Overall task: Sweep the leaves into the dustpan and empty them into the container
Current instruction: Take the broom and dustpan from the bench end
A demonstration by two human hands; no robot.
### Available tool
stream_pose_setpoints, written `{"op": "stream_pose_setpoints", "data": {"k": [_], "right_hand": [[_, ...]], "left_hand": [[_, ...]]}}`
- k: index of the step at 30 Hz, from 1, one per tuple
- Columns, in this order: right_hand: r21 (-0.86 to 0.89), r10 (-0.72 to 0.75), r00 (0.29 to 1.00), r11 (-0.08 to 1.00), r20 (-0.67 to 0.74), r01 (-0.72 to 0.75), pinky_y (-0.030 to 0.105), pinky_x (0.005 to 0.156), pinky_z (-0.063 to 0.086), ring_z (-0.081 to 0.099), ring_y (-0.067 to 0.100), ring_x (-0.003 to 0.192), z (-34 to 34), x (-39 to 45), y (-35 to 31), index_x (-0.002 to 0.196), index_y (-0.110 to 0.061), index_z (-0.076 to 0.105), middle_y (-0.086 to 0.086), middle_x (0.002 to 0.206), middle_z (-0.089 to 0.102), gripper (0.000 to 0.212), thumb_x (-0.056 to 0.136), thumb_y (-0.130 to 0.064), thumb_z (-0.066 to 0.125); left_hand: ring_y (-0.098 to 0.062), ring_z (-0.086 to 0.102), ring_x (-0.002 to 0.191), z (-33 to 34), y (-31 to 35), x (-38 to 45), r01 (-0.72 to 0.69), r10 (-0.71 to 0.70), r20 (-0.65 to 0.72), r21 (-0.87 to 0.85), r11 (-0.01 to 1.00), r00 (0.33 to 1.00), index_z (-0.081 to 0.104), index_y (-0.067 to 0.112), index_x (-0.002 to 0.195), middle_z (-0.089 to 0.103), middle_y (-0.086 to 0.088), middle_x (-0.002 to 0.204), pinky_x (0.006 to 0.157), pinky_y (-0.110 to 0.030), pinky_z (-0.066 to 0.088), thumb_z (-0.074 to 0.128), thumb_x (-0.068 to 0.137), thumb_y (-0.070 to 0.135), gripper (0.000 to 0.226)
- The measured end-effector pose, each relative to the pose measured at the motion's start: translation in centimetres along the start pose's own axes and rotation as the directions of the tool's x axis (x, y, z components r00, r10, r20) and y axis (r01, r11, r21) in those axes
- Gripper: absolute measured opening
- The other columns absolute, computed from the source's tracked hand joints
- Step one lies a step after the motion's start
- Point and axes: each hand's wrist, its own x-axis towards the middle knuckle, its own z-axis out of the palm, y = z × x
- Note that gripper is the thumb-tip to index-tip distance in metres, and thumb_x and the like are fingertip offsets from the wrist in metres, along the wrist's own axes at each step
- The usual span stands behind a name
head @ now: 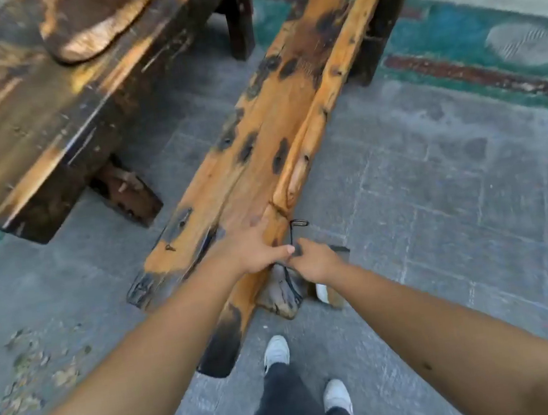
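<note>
Daylight, soft and even. Sun patches on the dark table (45, 97) top-left. Motion blur throughout, worst beyond that table. Wide-angle bending at edges.

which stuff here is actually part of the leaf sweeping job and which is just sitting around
Part of the job:
- leaves scattered on the paving, lower left
- left hand and right hand, meeting at a thin dark wire-like piece by the bench end; what it belongs to is unclear

Just there:
- orange wooden bench
- dark wooden table
</note>
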Motion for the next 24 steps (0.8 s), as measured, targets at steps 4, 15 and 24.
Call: {"op": "stream_pose_setpoints", "data": {"k": [4, 15, 24], "right_hand": [[0.325, 0.184, 0.982, 0.926, 0.046, -0.189, 0.041, 0.114, 0.028, 0.037, 0.031, 0.138, 2.3, 3.0, -1.0, 0.145, -0.013, 0.040, 0.012, 0.152, 0.039, 0.058, 0.100, -0.048, 0.029], [0.618, 0.361, 0.922, 0.696, 0.138, -0.365, 0.034, 0.106, 0.038, 0.054, 0.029, 0.121, 3.4, 6.3, -1.3, 0.132, -0.005, 0.055, 0.012, 0.127, 0.058, 0.051, 0.102, -0.040, 0.035], [0.800, 0.326, 0.925, 0.493, 0.197, -0.344, 0.025, 0.060, 0.044, 0.061, 0.017, 0.071, 1.4, 2.0, 1.7, 0.084, -0.015, 0.066, 0.010, 0.087, 0.070, 0.021, 0.092, -0.030, 0.054]], "left_hand": [[-0.030, 0.041, 0.134, 1.8, -1.2, 2.1, 0.028, -0.001, 0.134, -0.194, 0.981, 0.991, 0.028, 0.020, 0.147, 0.043, -0.011, 0.148, 0.106, -0.038, 0.039, 0.049, 0.086, 0.061, 0.076], [-0.022, 0.063, 0.097, 3.5, -2.4, 3.5, -0.118, 0.160, 0.130, -0.287, 0.951, 0.979, 0.062, 0.024, 0.119, 0.070, -0.006, 0.107, 0.082, -0.033, 0.051, 0.060, 0.085, 0.028, 0.034], [-0.013, 0.065, 0.082, 4.5, 2.8, -0.4, -0.103, 0.082, -0.064, -0.492, 0.864, 0.995, 0.065, 0.027, 0.112, 0.071, 0.002, 0.095, 0.070, -0.027, 0.051, 0.061, 0.083, 0.031, 0.029]]}}
